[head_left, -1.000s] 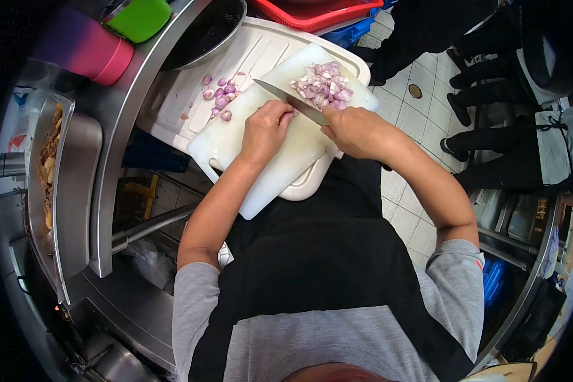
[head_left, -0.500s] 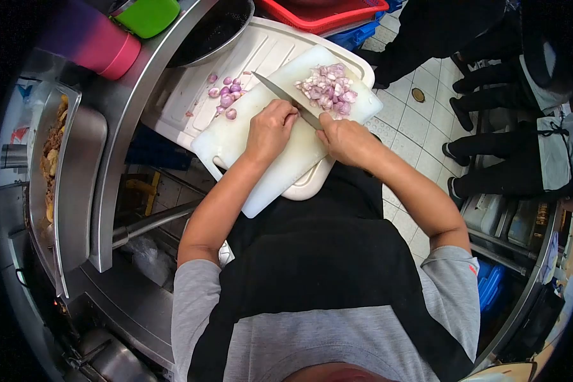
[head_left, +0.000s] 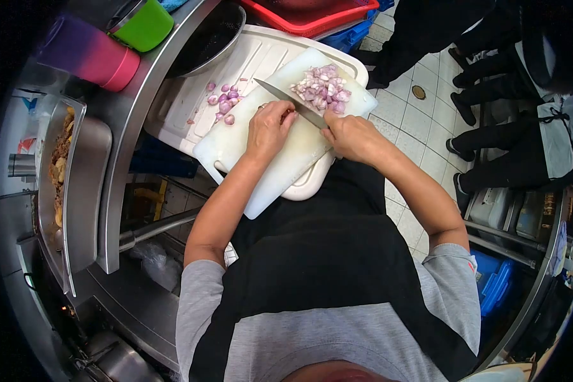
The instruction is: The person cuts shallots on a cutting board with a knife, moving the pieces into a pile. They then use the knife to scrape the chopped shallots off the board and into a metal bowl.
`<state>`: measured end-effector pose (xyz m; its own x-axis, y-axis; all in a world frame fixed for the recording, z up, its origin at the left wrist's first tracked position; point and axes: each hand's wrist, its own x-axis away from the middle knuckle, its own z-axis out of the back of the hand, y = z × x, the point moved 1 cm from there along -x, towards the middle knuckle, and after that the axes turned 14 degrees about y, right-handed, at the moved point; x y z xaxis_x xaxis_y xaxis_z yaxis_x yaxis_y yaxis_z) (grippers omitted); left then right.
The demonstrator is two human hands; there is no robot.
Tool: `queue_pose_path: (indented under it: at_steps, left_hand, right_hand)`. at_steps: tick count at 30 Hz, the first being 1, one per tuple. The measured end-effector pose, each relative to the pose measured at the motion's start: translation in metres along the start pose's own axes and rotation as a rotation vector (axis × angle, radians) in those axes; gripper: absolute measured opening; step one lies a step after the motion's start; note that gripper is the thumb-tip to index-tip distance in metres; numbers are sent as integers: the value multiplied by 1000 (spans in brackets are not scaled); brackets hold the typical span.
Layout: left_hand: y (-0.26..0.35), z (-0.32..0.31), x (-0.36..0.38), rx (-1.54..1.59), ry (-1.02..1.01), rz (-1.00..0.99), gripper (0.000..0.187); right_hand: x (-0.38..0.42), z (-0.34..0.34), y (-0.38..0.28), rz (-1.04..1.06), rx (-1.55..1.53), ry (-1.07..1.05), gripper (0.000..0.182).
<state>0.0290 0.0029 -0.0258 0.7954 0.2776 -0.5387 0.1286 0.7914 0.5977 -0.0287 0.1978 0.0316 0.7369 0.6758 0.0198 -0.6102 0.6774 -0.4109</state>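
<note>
My right hand is wrapped round the handle of a kitchen knife, its blade slanting up and left over a white cutting board. Close beside the blade, my left hand has its fingertips curled down on a small reddish piece, seemingly a shallot, mostly hidden by the fingers. Past the knife, a heap of cut shallots lies on the far right of the board. Peeled whole shallots rest to the left, mostly on the white lid-like surface under the board.
A dark pan and a red basket stand beyond the board. At left, a steel counter edge carries a purple-pink tumbler, a green cup and a food tray. People in dark trousers stand at right.
The view has shifted slightly. The knife blade lies a little flatter near my left fingertips; both hands keep nearly the same places on the board.
</note>
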Motion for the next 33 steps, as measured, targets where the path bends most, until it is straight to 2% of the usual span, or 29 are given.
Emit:
queue_pose_path:
  at_steps: [6,14,18,20,24,29,33]
  left_hand:
    - [-4,5,4,113,43,-28,12]
    - [-2,8,0,84,-2,-10,8]
    - [-4,6,0,112,13,-8,9]
    - [-8,4,3,124,24,-14,9]
    - [-9,5,3,122,-2,-30,14]
    - [-7,4,3,112,11,22,11]
    - [-8,2,3,142,34,50,8]
  right_hand:
    - [0,-9,1,37,-2,68,27]
    - [16,24,-14,28,47,-37,28]
    - [12,4,-10,23,28,-27,28]
    - [5,-18,-5,18,6,54,26]
    - [-2,-13,-6,41,-36,81,26]
    - [21,18,-14,45,30,-7,26]
    - [24,11,-10,31,29,-20,26]
